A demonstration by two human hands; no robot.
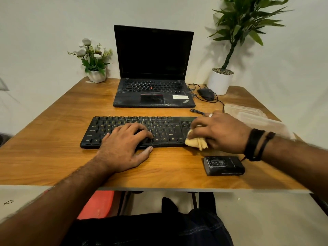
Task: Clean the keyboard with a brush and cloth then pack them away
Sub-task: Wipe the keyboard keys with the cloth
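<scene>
A black keyboard (159,125) lies across the middle of the wooden table (53,139). My left hand (124,146) rests flat on its left-centre keys, fingers spread, thumb at the front edge. My right hand (218,132) presses a crumpled yellow cloth (196,142) onto the keyboard's right end, covering that part. A thin black item (197,111), possibly the brush, lies just behind the keyboard's right corner. I cannot tell for sure what it is.
An open black laptop (152,93) sits behind the keyboard. A wired mouse (205,94) and a potted plant (220,82) stand at back right, a flower pot (96,75) at back left. A clear plastic container (248,114) lies right; a small black device (223,165) sits near the front.
</scene>
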